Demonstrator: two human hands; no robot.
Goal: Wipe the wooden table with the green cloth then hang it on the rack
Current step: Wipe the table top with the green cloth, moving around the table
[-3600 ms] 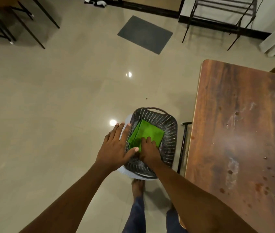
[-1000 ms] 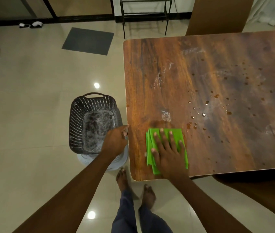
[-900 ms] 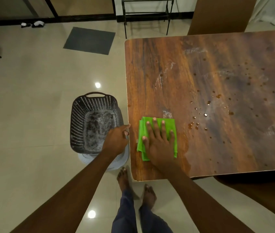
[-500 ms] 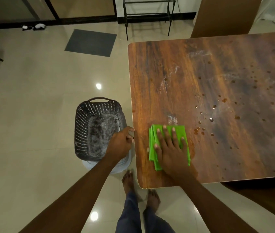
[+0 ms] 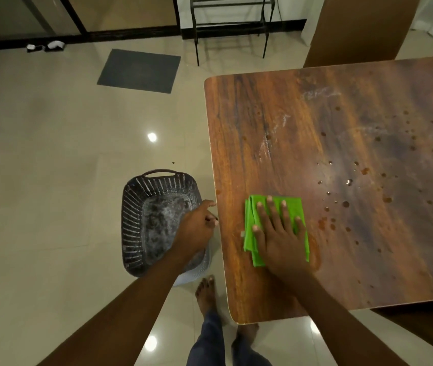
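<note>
The folded green cloth [image 5: 293, 210] lies flat on the wooden table [image 5: 302, 133] near its front left corner. My right hand [image 5: 279, 233] presses down on the cloth with fingers spread, covering most of it. My left hand [image 5: 197, 228] rests against the table's left edge, thumb touching the rim, fingers curled. Brown droplets and stains [image 5: 342, 204] dot the tabletop right of the cloth. The black metal rack [image 5: 230, 25] stands against the far wall beyond the table.
A dark perforated basket [image 5: 152, 220] sits on a pale stool beside the table's left edge, below my left hand. A grey mat [image 5: 138, 71] lies on the tiled floor. A brown chair back [image 5: 355, 30] stands behind the table. My bare feet are below.
The cloth left the basket and now lies on the table. Over the last second my right hand slid it left, then back right toward the droplets. My left hand stayed at the table edge.
</note>
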